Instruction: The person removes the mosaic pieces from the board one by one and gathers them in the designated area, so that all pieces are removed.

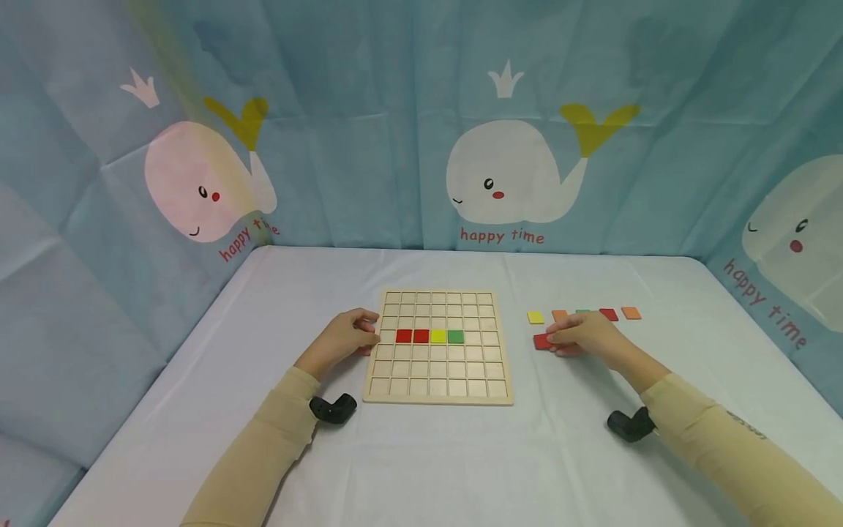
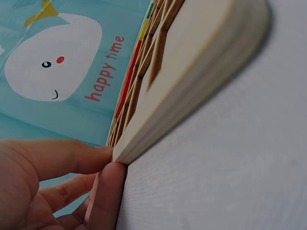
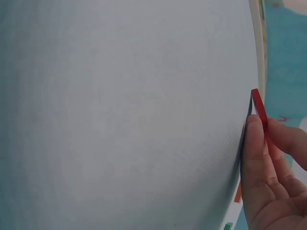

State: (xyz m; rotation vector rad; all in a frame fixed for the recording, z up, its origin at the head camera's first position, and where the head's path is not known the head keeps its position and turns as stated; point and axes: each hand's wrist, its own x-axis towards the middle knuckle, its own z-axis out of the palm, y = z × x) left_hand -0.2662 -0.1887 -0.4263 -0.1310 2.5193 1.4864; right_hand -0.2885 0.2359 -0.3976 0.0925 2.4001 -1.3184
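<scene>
A square wooden grid board (image 1: pixel 437 400) lies on the table. One of its rows holds two red tiles (image 1: pixel 412 336) side by side, then a yellow tile (image 1: pixel 438 336) and a green tile (image 1: pixel 456 337). At the board's left edge is my left hand (image 1: pixel 340 339), its thumb and forefinger pinching the rim in the left wrist view. To the right of the board, my right hand (image 1: pixel 588 338) holds a red tile (image 3: pixel 259 108) between thumb and fingers. The tile is tilted in the right wrist view, just over the tabletop.
Behind my right hand runs a row of loose tiles: yellow (image 1: pixel 536 318), orange (image 1: pixel 559 315), a partly covered green (image 1: pixel 583 312), red (image 1: pixel 609 315) and orange (image 1: pixel 631 313). A white cloth (image 1: pixel 421 468) covers the table. Blue whale-print curtains (image 1: pixel 369 183) stand behind it.
</scene>
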